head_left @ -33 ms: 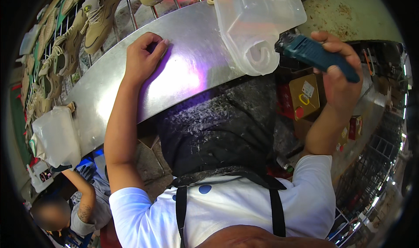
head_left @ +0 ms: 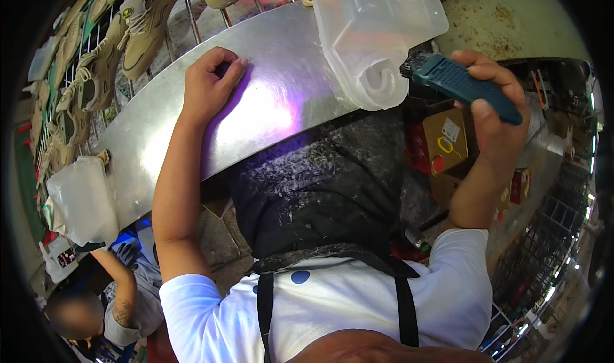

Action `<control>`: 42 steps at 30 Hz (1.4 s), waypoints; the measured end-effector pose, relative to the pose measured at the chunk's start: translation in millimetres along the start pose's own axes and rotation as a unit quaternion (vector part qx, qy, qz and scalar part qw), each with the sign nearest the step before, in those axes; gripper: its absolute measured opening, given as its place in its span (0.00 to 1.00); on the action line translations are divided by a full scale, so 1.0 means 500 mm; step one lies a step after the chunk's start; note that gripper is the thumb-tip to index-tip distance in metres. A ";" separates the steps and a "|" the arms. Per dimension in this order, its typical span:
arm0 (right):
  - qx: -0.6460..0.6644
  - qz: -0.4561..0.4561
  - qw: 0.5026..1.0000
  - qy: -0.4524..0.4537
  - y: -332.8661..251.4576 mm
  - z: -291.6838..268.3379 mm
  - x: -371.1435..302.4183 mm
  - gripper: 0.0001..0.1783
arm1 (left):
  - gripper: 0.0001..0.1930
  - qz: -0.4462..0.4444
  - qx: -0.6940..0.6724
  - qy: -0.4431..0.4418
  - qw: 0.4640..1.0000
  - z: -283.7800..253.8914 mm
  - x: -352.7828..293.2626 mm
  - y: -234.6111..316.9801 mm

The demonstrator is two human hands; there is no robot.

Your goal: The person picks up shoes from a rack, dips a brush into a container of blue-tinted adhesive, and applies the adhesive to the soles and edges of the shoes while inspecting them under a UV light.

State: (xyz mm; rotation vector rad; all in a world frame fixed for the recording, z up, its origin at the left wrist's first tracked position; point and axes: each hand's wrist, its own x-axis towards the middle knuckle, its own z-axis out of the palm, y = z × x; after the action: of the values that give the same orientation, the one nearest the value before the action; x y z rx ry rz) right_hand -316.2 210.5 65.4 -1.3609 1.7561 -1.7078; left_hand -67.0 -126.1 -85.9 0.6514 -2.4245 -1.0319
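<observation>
My right hand (head_left: 495, 98) grips a brush by its wide blue-green handle (head_left: 464, 80). Its short dark bristles (head_left: 409, 64) point left, beside the round mouth of a translucent plastic container (head_left: 377, 21). A curved white piece (head_left: 384, 80) shows inside that mouth. My left hand (head_left: 214, 82) rests on the shiny metal tabletop (head_left: 268, 101), fingers curled in a loose fist with nothing visible in them.
Beige lace-up shoes (head_left: 144, 40) stand on a metal rack beyond the table. Another translucent container (head_left: 83, 193) is at the table's left end, near a person (head_left: 131, 299). Gold-and-red boxes (head_left: 446, 139) lie below on the right. My black apron (head_left: 307, 177) carries white residue.
My right hand has shifted slightly, turning the brush so more of its handle's ridged face shows. My left hand has not moved.
</observation>
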 end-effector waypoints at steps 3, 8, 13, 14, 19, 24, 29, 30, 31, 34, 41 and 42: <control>-0.087 0.045 0.994 -0.057 -0.015 -0.001 -0.009 0.16 | 0.08 -0.004 -0.002 -0.004 1.000 0.003 0.003 -0.003; -0.146 0.200 0.969 0.025 -0.002 0.054 -0.003 0.14 | 0.11 -0.007 -0.004 0.011 1.000 -0.002 -0.002 -0.001; -0.253 0.167 0.946 -0.114 0.018 0.065 0.023 0.16 | 0.11 0.005 0.010 0.008 1.000 -0.001 0.001 0.004; -0.270 0.167 0.937 -0.146 0.011 0.070 0.033 0.16 | 0.11 0.001 0.010 0.005 1.000 0.000 0.001 0.007; -0.326 0.111 0.886 -0.311 0.003 0.083 0.089 0.14 | 0.11 -0.002 0.008 0.010 1.000 -0.002 -0.004 0.002; -0.428 0.032 0.797 -0.426 -0.014 0.083 0.103 0.16 | 0.11 0.001 0.003 0.011 1.000 -0.006 -0.006 -0.003; -0.518 -0.115 0.721 -0.446 -0.005 0.071 0.079 0.10 | 0.11 -0.002 0.001 0.001 1.000 -0.005 -0.004 0.007; -0.534 -0.159 0.699 -0.448 -0.004 0.070 0.076 0.09 | 0.11 -0.002 0.001 0.000 1.000 -0.006 -0.002 0.009; -0.538 -0.212 0.689 -0.436 0.009 0.065 0.072 0.09 | 0.11 0.003 0.002 0.001 1.000 -0.006 -0.002 0.007; -0.521 -0.279 0.693 -0.413 0.036 0.051 0.070 0.11 | 0.11 0.010 0.004 0.005 1.000 -0.007 -0.003 0.002; -0.245 0.130 0.933 -0.232 -0.021 0.058 0.039 0.15 | 0.11 0.001 0.004 0.004 1.000 -0.011 -0.009 0.005; -0.212 0.212 0.932 -0.204 -0.027 0.056 0.036 0.15 | 0.11 0.003 0.006 0.004 1.000 -0.009 -0.009 0.005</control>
State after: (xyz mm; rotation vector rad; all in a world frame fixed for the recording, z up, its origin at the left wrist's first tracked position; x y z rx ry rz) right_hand -297.8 182.7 77.9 -1.2520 2.0345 -0.7808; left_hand -61.6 -124.6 -82.0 0.6496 -2.4254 -1.0111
